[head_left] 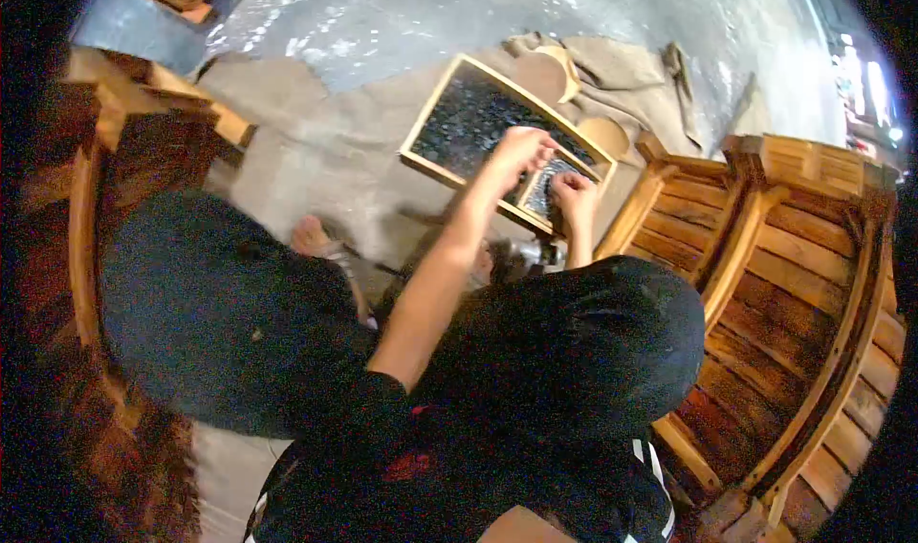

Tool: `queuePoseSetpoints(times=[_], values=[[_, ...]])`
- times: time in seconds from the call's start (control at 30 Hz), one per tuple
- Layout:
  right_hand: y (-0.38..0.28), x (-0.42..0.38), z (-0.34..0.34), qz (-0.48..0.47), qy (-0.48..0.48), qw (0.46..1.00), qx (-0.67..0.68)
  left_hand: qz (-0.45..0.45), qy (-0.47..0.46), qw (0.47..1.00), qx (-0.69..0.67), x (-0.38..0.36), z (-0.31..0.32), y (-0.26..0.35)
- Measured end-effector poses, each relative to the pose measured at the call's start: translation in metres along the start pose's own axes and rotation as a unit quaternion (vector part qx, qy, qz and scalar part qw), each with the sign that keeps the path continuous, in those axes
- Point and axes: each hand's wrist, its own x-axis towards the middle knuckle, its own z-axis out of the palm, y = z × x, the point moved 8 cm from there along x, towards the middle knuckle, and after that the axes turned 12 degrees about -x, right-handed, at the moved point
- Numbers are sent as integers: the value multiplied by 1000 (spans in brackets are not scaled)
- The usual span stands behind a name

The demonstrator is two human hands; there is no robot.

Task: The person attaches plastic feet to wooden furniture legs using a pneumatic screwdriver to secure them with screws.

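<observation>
A shallow wooden-rimmed tray lies tilted on the brown cloth in front of me. Its large left compartment holds many small dark pieces. A smaller compartment at its right end holds grey, shiny small pieces. My left hand is over the divider between the two parts, its fingers curled together. My right hand is above the small compartment, fingertips pinched. Whatever either hand holds is too small and blurred to make out.
Two round tan containers, one upper and one lower, stand behind the tray. Wooden slatted furniture is on the right, more woodwork on the left. Crumpled sackcloth and a shiny grey floor lie beyond.
</observation>
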Motion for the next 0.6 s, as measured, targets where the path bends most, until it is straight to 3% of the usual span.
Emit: queuePoseSetpoints(times=[0.03, 0.07, 0.13, 0.27, 0.4, 0.47, 0.53, 0.6], values=[[-18, -11, -9, 57, 15, 998, 23, -20, 2, 1000, 18, 2, -6, -3], [-33, -18, -17, 54, 36, 996, 64, -39, 5, 999, 38, 4, -13, -5], [-51, -29, -21, 96, 3, 984, 149, -56, 7, 995, 85, 5, -19, -7], [-92, -34, -28, 64, -4, 971, 231, -81, -39, 994, 60, 4, -16, -18], [-146, -38, -19, -43, -63, 988, 131, -91, -101, 987, -91, 5, 5, -32], [-149, -35, -16, -93, -31, 994, -40, -95, -75, 988, -96, 4, 8, -33], [-147, -32, -13, -124, -21, 988, -85, -80, -30, 990, -108, 2, 8, -32], [-152, -36, -15, -115, -26, 987, -105, -80, -44, 984, -150, -2, 13, -32]])
